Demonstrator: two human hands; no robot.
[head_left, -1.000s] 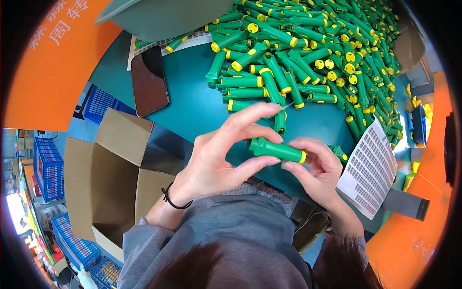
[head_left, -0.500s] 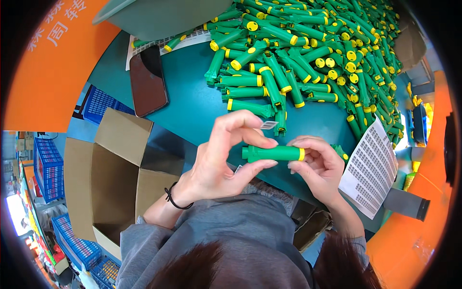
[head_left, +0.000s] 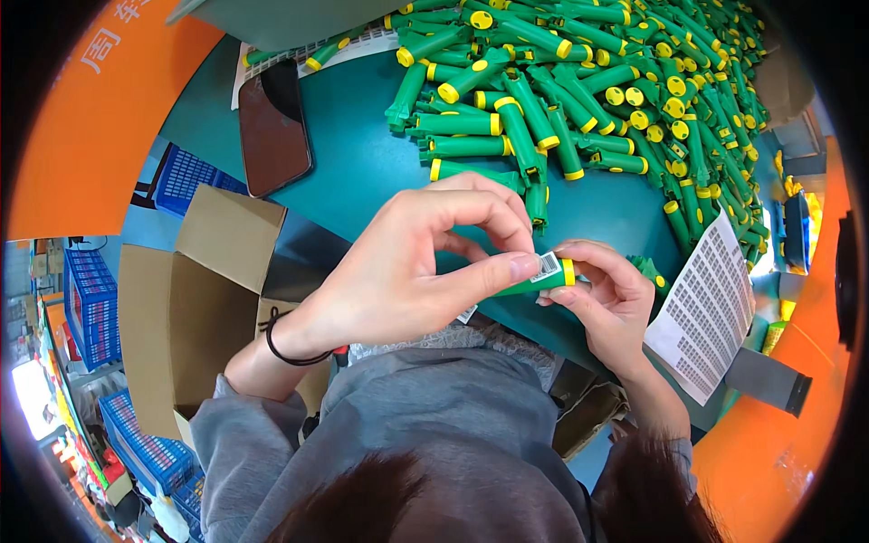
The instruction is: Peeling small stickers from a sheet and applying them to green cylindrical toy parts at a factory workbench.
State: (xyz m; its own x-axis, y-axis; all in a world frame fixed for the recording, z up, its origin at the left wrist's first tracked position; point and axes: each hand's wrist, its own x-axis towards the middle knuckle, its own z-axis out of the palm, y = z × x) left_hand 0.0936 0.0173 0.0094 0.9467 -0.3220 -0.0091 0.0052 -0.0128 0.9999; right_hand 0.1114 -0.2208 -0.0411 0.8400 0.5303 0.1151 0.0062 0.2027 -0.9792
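My right hand [head_left: 611,299] grips a green plastic tube [head_left: 518,289] by its yellow-ringed end, fingers curled around it. A small white barcode sticker [head_left: 547,267] lies against the tube's side, close to the yellow ring. My left hand [head_left: 407,258] reaches over the tube, its thumb tip and fingertips pinched at the sticker's edge. Part of the tube is hidden behind that hand. Another small white label [head_left: 466,314] shows just below my left hand. Beyond both hands lies a large pile of similar green tubes [head_left: 534,109] with yellow ends.
A sheet of printed labels [head_left: 701,312] lies at the right edge of the teal table [head_left: 348,195], beside a grey cylinder [head_left: 768,380]. A dark phone [head_left: 274,136] rests at the left, near a grey bin [head_left: 290,23]. An open cardboard box [head_left: 213,317] stands below left.
My left hand has moved right and over the tube, bringing the sticker from its raised fingertip onto the tube's side. My right hand still holds the tube's yellow end.
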